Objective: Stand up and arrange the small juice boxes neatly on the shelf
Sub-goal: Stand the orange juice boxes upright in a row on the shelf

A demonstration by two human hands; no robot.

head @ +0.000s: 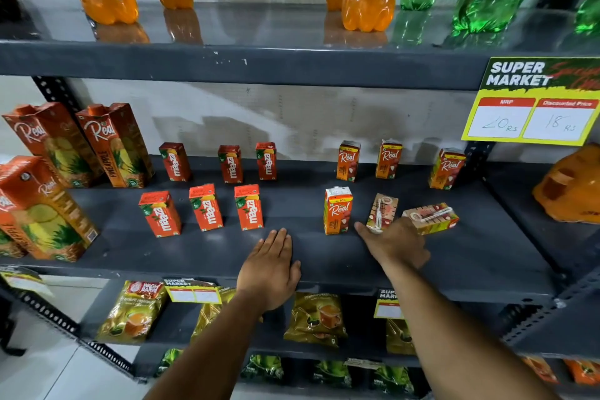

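Low in the frame, our left hand (pixel 271 265) lies flat on the front lip of the grey shelf (pixel 324 256), fingers together and holding nothing. Right of centre, our right hand (pixel 394 245) covers the base of a backwards-facing juice box (pixel 382 211); whether the fingers grip it we cannot tell. Just right lies a toppled box (pixel 431 217) (straw side up). Bare shelf spreads further right. Behind, Maaza boxes (pixel 206 206) and Real boxes (pixel 337 209) stand upright in two rows.

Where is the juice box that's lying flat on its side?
The fallen juice box lies at the right of the middle shelf, front row, just beyond the right hand and beside a tilted box.
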